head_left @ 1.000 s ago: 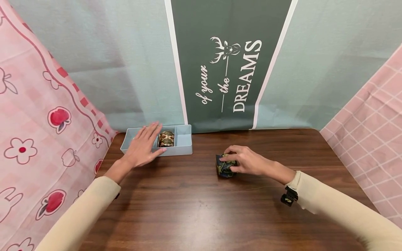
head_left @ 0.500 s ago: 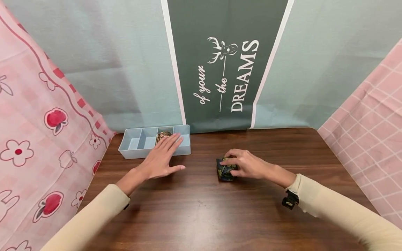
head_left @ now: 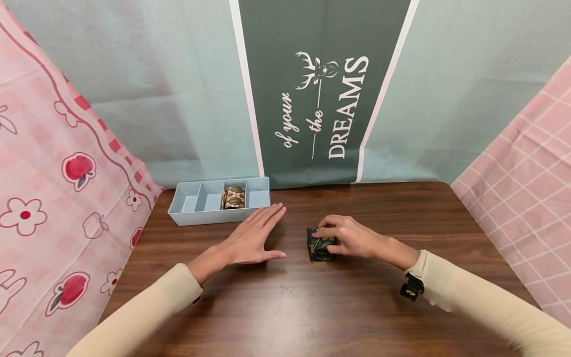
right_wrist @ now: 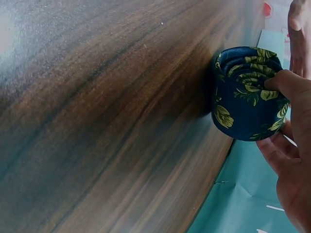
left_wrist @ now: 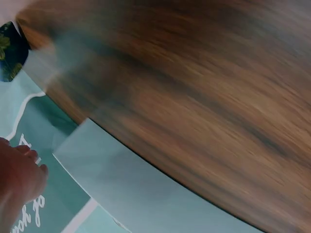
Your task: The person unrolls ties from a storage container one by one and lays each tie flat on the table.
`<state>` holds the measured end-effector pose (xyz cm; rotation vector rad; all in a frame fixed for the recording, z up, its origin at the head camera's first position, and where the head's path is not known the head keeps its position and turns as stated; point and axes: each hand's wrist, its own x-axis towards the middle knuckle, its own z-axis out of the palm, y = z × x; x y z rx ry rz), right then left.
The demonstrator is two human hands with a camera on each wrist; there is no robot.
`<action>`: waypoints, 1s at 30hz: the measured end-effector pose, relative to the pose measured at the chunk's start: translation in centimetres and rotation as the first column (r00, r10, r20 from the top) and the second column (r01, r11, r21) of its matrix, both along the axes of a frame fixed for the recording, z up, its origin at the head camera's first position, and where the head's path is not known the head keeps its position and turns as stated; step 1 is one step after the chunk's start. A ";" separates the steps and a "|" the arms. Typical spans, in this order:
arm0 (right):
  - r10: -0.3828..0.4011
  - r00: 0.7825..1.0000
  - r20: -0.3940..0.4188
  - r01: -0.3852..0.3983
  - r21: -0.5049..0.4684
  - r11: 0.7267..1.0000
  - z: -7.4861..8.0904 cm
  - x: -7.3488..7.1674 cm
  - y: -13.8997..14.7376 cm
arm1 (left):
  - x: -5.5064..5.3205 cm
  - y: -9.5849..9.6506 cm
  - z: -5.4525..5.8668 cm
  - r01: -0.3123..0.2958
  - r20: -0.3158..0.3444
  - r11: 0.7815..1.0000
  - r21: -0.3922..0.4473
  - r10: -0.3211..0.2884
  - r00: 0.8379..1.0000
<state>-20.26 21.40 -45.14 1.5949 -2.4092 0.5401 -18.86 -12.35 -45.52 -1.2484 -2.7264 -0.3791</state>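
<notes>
A rolled necktie point(head_left: 317, 250), dark navy with yellow-green flowers, sits on the wooden table right of centre. My right hand point(head_left: 357, 239) holds it, thumb and fingers around the roll. In the right wrist view the coiled layers of the necktie point(right_wrist: 248, 114) show at its top, with the thumb pressing there. My left hand point(head_left: 250, 242) hovers by the box's right front corner, palm down, fingers straight, holding nothing. The pale blue divided box point(head_left: 200, 218) stands at the back left. Its third compartment from the left holds a second rolled necktie point(head_left: 234, 197), cream, red and green patterned.
Pink printed cloth point(head_left: 27, 213) hangs along the left side and pink checked cloth point(head_left: 526, 158) along the right. A grey-green lettered curtain point(head_left: 308, 168) stands behind the table's point(head_left: 285, 317) back edge.
My left hand has moved right and towards me, from over the box to beside its right front corner, uncovering the patterned necktie. The right hand and navy necktie have come slightly nearer.
</notes>
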 end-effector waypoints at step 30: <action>-0.025 0.998 -0.051 0.023 -0.040 0.999 -0.9 0.6 0.0 | 1.5 6.6 -2.5 -0.023 0.230 0.994 0.107 -0.002 0.973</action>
